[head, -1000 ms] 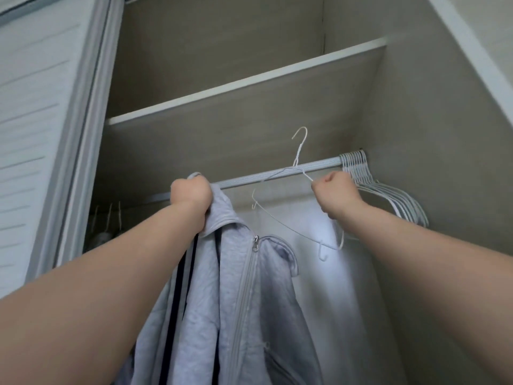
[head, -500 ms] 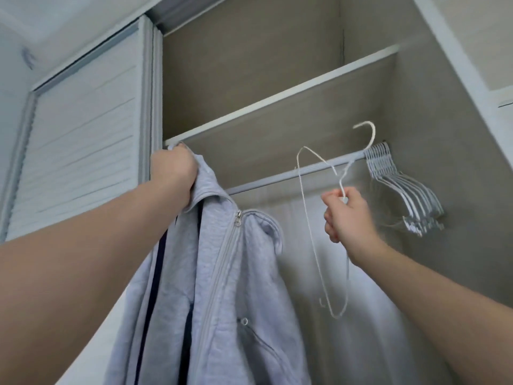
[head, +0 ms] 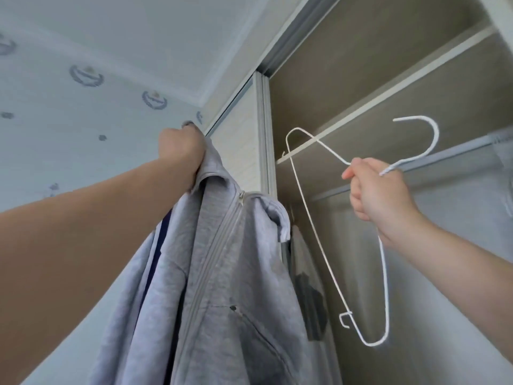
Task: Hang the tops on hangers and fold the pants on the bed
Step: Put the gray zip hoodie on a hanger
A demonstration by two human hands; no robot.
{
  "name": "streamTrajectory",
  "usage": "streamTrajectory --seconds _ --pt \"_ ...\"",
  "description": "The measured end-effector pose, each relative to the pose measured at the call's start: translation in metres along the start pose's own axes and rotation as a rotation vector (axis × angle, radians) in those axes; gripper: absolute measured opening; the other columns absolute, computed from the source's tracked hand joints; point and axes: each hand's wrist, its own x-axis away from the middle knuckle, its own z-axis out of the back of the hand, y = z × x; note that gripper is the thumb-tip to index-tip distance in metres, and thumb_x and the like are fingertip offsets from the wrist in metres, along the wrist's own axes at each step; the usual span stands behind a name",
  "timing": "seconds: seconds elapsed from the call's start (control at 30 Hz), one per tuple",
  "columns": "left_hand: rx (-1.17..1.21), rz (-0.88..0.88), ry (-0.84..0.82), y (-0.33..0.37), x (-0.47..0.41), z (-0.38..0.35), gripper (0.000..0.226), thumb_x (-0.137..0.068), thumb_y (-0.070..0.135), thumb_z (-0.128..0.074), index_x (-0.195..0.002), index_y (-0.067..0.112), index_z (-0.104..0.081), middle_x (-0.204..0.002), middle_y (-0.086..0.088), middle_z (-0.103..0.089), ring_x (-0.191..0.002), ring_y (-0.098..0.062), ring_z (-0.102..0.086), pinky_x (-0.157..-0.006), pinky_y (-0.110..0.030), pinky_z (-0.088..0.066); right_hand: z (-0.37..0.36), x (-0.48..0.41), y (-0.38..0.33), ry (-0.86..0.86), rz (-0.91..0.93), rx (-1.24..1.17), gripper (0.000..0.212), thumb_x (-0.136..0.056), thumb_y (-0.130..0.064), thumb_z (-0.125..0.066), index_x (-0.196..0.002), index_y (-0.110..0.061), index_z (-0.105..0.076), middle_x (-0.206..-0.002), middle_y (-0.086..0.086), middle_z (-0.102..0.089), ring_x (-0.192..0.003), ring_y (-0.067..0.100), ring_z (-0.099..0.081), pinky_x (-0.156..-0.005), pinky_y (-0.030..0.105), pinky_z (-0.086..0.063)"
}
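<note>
Holding the grey zip top (head: 222, 273) up in front of the open wardrobe, and my guess is it handles like any thick sweatshirt: soft, floppy, with enough weight to drag down off a single grip. My left hand (head: 180, 151) has the fabric at the collar bunched in a closed fist, so the whole thing dangles from that one point. My right hand (head: 380, 195) is curled round the neck of a white wire hanger (head: 436, 134) just under the hook, with the frame hanging down and tilted beside the top, not touching it.

The hanger looks light and thin, so it probably flexes if I shove it in hard. I'd keep hold at the neck and feed one arm of it into the shoulder through the collar opening. The zip seems closed nearly to the top, which makes that opening tight.

Looks-wise, it's pale grey with a textured knit, a matching grey zip, a fold-over collar, and a dark navy stripe or lining down the left edge — can't tell which. There's a slanted pocket with a small dark dot near it. The closet rail (head: 444, 159) sits behind my right hand.
</note>
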Motion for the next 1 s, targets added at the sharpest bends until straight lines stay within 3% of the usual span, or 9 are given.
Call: streamTrajectory --seconds 0.13,0.2,0.27,0.43,0.53,0.6,0.73,0.87,1.0 --pt "-0.127 -0.029 0.122 0.033 -0.009 0.075 0.029 -0.1 0.023 -0.048 -0.106 -0.001 -0.063 -0.087 -0.004 -0.063 -0.087 -0.025 -0.059 -0.072 -0.031 -0.043 -0.036 0.039 -0.032 -0.129 -0.021 -0.185 0.033 -0.104 -0.025 -0.044 -0.075 -0.014 -0.054 -0.044 -0.006 -0.031 -0.033 0.009 -0.024 -0.037 0.015 -0.018" --pt "-0.199 -0.056 0.184 0.051 -0.014 0.113 0.031 -0.102 0.024 -0.046 -0.114 0.001 -0.062 -0.095 -0.007 -0.063 -0.084 -0.023 -0.059 -0.067 -0.027 -0.041 -0.054 0.056 -0.051 -0.193 -0.032 -0.282 0.031 -0.104 -0.023 -0.045 -0.077 -0.012 -0.055 -0.045 -0.005 -0.031 -0.034 0.008 -0.024 -0.036 0.015 -0.02" --pt "-0.286 -0.074 0.233 0.07 -0.019 0.151 0.038 -0.103 0.024 -0.042 -0.127 -0.001 -0.059 -0.113 -0.014 -0.065 -0.096 -0.027 -0.063 -0.069 -0.028 -0.041 -0.072 0.072 -0.069 -0.243 -0.038 -0.358 0.031 -0.104 -0.023 -0.046 -0.076 -0.013 -0.055 -0.046 -0.005 -0.031 -0.035 0.008 -0.025 -0.036 0.015 -0.021" --pt "-0.448 -0.101 0.326 0.118 -0.019 0.246 0.043 -0.102 0.025 -0.042 -0.134 0.0 -0.055 -0.127 -0.017 -0.063 -0.113 -0.033 -0.062 -0.075 -0.031 -0.041 -0.131 0.116 -0.108 -0.376 -0.041 -0.456 0.033 -0.104 -0.026 -0.047 -0.077 -0.013 -0.057 -0.048 -0.005 -0.033 -0.037 0.007 -0.028 -0.037 0.018 -0.024" --pt "-0.518 -0.093 0.3 0.145 -0.012 0.308 0.028 -0.103 0.019 -0.04 -0.116 0.002 -0.058 -0.087 -0.006 -0.057 -0.075 -0.021 -0.056 -0.063 -0.021 -0.044 -0.177 0.152 -0.134 -0.438 -0.058 -0.572 0.034 -0.104 -0.022 -0.046 -0.074 -0.011 -0.056 -0.045 -0.006 -0.031 -0.035 0.007 -0.026 -0.036 0.016 -0.022" --pt "-0.579 -0.092 0.344 0.16 -0.002 0.352 0.014 -0.1 0.021 -0.044 -0.105 0.011 -0.053 -0.074 -0.001 -0.046 -0.071 -0.021 -0.05 -0.071 -0.029 -0.048 -0.206 0.183 -0.15 -0.489 -0.077 -0.645 0.034 -0.104 -0.021 -0.046 -0.072 -0.012 -0.056 -0.044 -0.007 -0.03 -0.034 0.008 -0.023 -0.037 0.015 -0.02" --pt "-0.686 -0.058 0.401 0.183 0.02 0.45 0.023 -0.097 0.027 -0.048 -0.08 0.013 -0.052 -0.075 -0.001 -0.049 -0.09 -0.026 -0.054 -0.094 -0.047 -0.052 -0.26 0.264 -0.18 -0.617 -0.166 -0.786 0.042 -0.104 -0.023 -0.048 -0.065 -0.02 -0.061 -0.045 -0.005 -0.029 -0.035 0.01 -0.022 -0.038 0.013 -0.02" --pt "-0.667 0.051 0.444 0.183 0.054 0.562 0.027 -0.095 0.028 -0.053 -0.076 0.009 -0.056 -0.077 -0.01 -0.056 -0.082 -0.026 -0.057 -0.088 -0.049 -0.056 -0.305 0.36 -0.204 -0.758 -0.276 -0.866 0.039 -0.103 -0.023 -0.049 -0.067 -0.016 -0.061 -0.047 -0.001 -0.027 -0.037 0.011 -0.021 -0.038 0.013 -0.021" --pt "-0.692 0.156 0.44 0.184 0.113 0.671 0.025 -0.088 0.033 -0.057 -0.076 0.012 -0.063 -0.073 -0.007 -0.055 -0.069 -0.023 -0.056 -0.069 -0.047 -0.058 -0.334 0.46 -0.225 -0.905 -0.365 -0.89 0.036 -0.102 -0.023 -0.049 -0.07 -0.011 -0.061 -0.047 0.001 -0.026 -0.038 0.012 -0.019 -0.039 0.015 -0.021"
